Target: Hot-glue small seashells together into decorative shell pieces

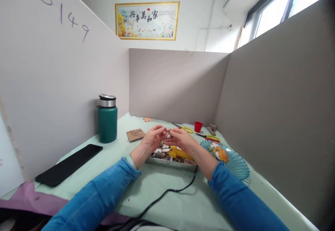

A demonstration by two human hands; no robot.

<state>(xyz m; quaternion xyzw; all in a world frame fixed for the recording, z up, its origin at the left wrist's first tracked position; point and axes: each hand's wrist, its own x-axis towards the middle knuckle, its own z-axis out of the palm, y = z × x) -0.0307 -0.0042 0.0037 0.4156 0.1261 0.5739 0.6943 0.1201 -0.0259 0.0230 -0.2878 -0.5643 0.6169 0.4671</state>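
My left hand (154,138) and my right hand (180,139) meet at the fingertips over a metal tray (167,163). Between them they pinch a small pale shell-like piece (169,133), its shape partly covered by the fingers. Both hands are closed on it. Beneath, the tray holds many small shells and a yellow glue gun (180,153), from which a black cord (170,190) runs toward the front edge. Just right of my right forearm lies a blue fluted glass plate (239,164) bearing an orange shell (223,155) and smaller pieces.
A green bottle (107,124) and a black flat object (69,164) are at the left. Behind the hands lie a brown card (135,134), yellow-handled scissors (187,129), red-and-yellow-handled pliers (212,138) and a red cup (198,126). Grey partitions (178,84) enclose the table.
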